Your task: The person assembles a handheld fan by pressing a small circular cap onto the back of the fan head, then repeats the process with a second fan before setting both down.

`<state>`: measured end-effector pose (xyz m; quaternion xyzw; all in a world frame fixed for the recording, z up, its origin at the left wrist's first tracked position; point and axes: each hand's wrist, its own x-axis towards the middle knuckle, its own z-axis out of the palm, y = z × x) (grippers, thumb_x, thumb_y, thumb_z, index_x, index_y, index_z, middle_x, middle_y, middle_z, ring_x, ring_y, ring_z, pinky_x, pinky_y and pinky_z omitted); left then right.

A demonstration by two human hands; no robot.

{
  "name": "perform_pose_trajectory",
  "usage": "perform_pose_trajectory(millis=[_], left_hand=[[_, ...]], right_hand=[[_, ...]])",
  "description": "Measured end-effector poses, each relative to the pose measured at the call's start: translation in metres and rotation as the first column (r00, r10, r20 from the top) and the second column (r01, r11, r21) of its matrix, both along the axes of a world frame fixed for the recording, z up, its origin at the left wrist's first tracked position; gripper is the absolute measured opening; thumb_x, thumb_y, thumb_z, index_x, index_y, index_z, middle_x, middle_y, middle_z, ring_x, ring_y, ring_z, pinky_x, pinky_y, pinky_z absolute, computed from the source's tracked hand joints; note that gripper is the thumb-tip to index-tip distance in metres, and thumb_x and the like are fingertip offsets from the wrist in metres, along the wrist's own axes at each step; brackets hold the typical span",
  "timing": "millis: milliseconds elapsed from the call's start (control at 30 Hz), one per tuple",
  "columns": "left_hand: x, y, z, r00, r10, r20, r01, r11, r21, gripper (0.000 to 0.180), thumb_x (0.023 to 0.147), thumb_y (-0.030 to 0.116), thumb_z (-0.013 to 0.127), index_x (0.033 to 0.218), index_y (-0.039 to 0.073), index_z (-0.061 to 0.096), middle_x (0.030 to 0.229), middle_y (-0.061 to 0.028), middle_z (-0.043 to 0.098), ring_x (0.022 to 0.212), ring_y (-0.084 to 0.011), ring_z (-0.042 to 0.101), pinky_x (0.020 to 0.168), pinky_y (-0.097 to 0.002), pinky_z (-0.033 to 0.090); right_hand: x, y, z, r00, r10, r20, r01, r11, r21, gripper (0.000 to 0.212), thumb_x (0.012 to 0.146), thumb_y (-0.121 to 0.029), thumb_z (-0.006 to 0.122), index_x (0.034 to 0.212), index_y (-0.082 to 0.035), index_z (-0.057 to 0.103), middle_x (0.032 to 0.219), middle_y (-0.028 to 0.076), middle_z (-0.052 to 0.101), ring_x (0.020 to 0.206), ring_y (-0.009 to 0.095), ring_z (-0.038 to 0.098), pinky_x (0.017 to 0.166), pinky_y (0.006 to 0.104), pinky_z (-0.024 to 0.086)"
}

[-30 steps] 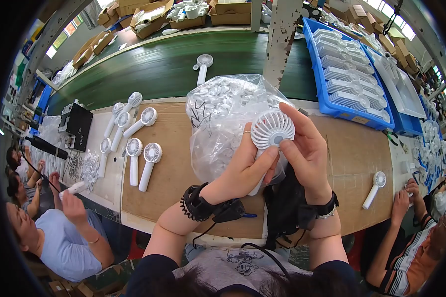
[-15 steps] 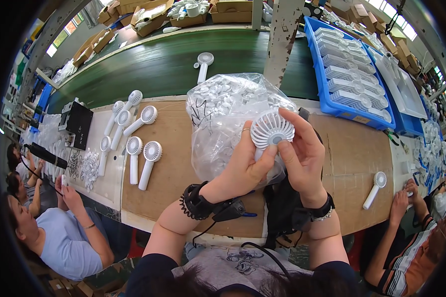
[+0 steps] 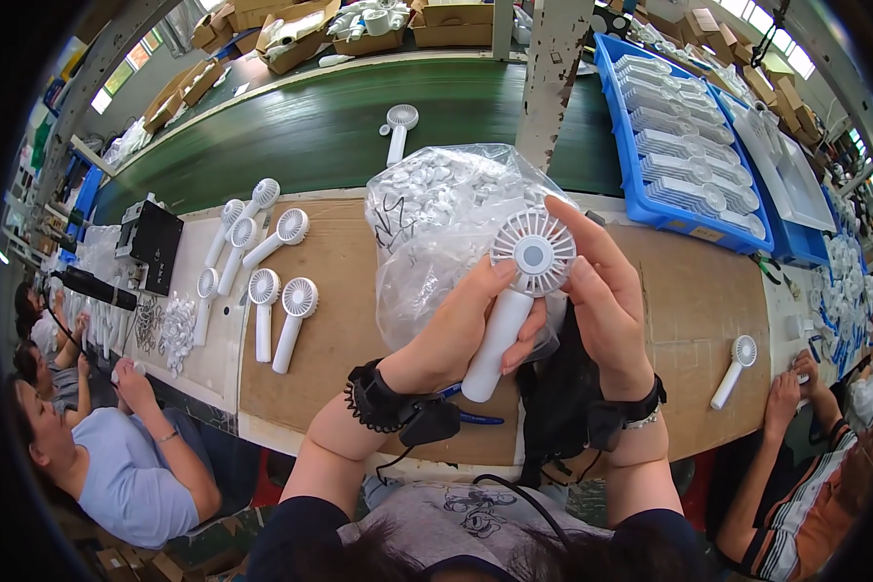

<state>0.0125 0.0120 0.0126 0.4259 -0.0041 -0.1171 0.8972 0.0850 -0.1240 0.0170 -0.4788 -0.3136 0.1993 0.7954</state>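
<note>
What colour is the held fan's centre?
Grey round disc, on the white handheld fan; clearest in head view.

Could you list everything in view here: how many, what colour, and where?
Held fan: one, white, centre
Bench: one, mostly brown, centre
Bench fans: eight, white, seven left, one right
Belt fan: one, white, on green belt
Bag: at least one, clear, behind held fan
Trays: at least two, blue, rear right
Black box: one, left
Cylindrical tool: one, black, left
Cardboard boxes: several, brown, rear
People: several, both sides
Left hand: one, bare, gripping held fan
Right hand: one, bare, at fan's head
</note>
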Motion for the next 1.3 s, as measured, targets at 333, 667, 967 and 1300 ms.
perform_pose_trajectory(millis=[333,667,967,1300], left_hand=[[0.001,0.02,0.001,0.926,-0.039,0.377,-0.216,0.763,0.609,0.039,0.086,0.032,0.05,0.108,0.003,0.038,0.083,-0.0125,0.057,0.063,-0.0256,0.059,0.059,-0.0314,0.048],[-0.003,0.027,0.012,0.907,-0.113,0.405,-0.324,0.426,0.845,0.057,0.073,0.034,0.068,0.107,-0.001,0.037,0.084,-0.0217,0.06,0.081,-0.0374,0.06,0.065,-0.0376,0.047],[-0.003,0.037,0.01,0.891,-0.145,0.431,-0.354,0.372,0.858,0.058,0.073,0.034,0.068,0.106,-0.003,0.037,0.08,-0.0222,0.059,0.078,-0.0381,0.059,0.063,-0.0387,0.046],[-0.007,0.027,0.018,0.923,-0.101,0.37,-0.306,0.39,0.869,0.068,0.069,0.04,0.071,0.108,-0.004,0.036,0.081,-0.0213,0.06,0.077,-0.0369,0.06,0.062,-0.0366,0.047]], right_hand=[[0.001,-0.009,0.006,0.976,-0.028,0.215,0.075,0.975,-0.211,0.054,0.073,0.001,0.063,0.123,-0.001,0.044,0.112,0.008,0.053,0.098,0.013,0.053,0.083,0.0283,0.045],[-0.001,-0.006,0.003,0.871,-0.07,0.486,0.239,0.924,-0.297,0.046,0.066,-0.001,0.069,0.109,-0.004,0.053,0.1,0.007,0.056,0.091,0.015,0.057,0.078,0.0281,0.048],[-0.004,0.005,-0.009,0.879,-0.122,0.461,0.228,0.957,-0.182,0.046,0.066,-0.003,0.07,0.109,-0.003,0.053,0.098,0.007,0.056,0.091,0.015,0.056,0.072,0.027,0.05],[-0.001,0.0,0.0,0.92,-0.01,0.392,0.116,0.962,-0.248,0.051,0.068,-0.002,0.068,0.115,-0.001,0.048,0.104,0.007,0.054,0.097,0.014,0.053,0.081,0.0288,0.047]])
